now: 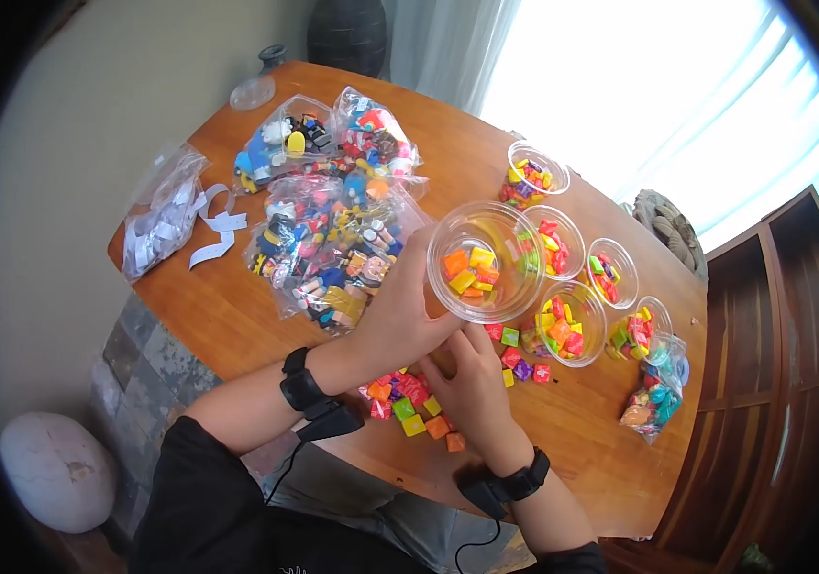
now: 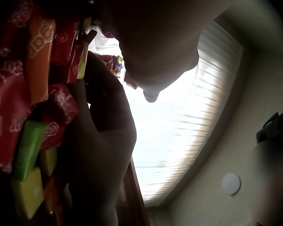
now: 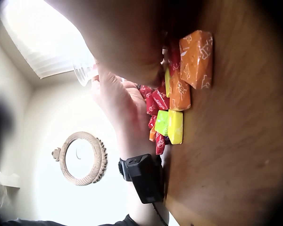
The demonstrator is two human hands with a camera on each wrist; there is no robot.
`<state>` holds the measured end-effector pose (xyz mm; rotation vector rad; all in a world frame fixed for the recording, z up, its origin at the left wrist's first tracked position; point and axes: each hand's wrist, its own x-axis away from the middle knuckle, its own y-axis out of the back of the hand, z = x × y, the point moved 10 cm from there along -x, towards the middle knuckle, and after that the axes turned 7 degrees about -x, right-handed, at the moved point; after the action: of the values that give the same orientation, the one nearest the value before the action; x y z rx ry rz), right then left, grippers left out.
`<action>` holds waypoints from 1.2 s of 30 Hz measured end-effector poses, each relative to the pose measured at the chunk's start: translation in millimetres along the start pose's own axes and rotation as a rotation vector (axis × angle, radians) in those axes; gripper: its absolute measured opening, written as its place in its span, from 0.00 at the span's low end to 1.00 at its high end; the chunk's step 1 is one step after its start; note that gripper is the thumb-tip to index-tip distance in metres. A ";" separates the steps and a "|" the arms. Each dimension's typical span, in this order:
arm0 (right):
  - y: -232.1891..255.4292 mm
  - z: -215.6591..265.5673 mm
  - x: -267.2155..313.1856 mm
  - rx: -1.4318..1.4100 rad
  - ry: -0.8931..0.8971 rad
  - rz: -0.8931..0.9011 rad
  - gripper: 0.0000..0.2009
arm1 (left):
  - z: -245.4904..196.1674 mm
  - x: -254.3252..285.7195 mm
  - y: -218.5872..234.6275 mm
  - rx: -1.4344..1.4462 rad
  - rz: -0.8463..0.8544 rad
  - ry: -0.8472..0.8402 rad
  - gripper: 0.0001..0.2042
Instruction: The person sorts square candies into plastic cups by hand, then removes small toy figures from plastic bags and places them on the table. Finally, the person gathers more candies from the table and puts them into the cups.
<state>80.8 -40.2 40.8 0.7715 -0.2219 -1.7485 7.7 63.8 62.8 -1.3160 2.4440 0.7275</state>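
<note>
My left hand [image 1: 407, 301] grips a clear plastic cup [image 1: 436, 222] by its side, tilted toward the head camera. Inside lie several yellow and orange wrapped candies [image 1: 473, 271]. Just below the cup, my right hand [image 1: 479, 397] reaches into a loose pile of wrapped fruit chews [image 1: 410, 407] in red, orange, green and yellow. In the left wrist view, the right hand's [image 2: 101, 141] thumb and forefinger bend close to a red and a yellow chew; I cannot tell whether they pinch one. The right wrist view has an orange chew [image 3: 196, 60] near the right hand.
More clear cups of candies [image 1: 570, 323] stand right of the hands, beside a small bag of teal and orange pieces [image 1: 656, 397]. Bags of small figurines [image 1: 333, 244] lie at left. Further left are a bag of white strips [image 1: 166, 215] and a clear lid [image 1: 253, 93].
</note>
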 end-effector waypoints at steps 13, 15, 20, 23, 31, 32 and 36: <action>55.3 71.6 29.9 0.181 0.467 -0.175 0.19 | -7.0 -0.7 4.8 -0.039 0.008 -0.030 0.43; 67.4 77.2 40.3 0.204 0.506 -0.226 0.20 | -8.7 0.7 -3.1 -0.043 0.078 -0.053 0.40; 105.0 78.2 50.5 0.275 0.497 -0.469 0.27 | -16.2 2.6 -12.3 -0.120 0.150 -0.160 0.40; 102.8 63.5 28.9 0.411 0.334 -0.457 0.28 | -23.8 5.3 -19.6 -0.177 0.190 -0.245 0.40; 99.8 61.7 32.6 0.179 0.431 -0.411 0.18 | -10.5 3.1 -12.4 -0.165 0.141 -0.050 0.42; 86.9 60.4 24.5 0.128 0.408 -0.253 0.16 | -8.7 1.4 -9.6 -0.128 0.116 -0.043 0.43; 54.4 49.9 7.9 0.102 0.260 0.070 0.12 | -7.9 0.2 -3.4 -0.135 0.038 -0.075 0.44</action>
<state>92.9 -77.0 104.1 1.0435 -0.1601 -1.5622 10.4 57.7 68.3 -1.2675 2.4029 0.9496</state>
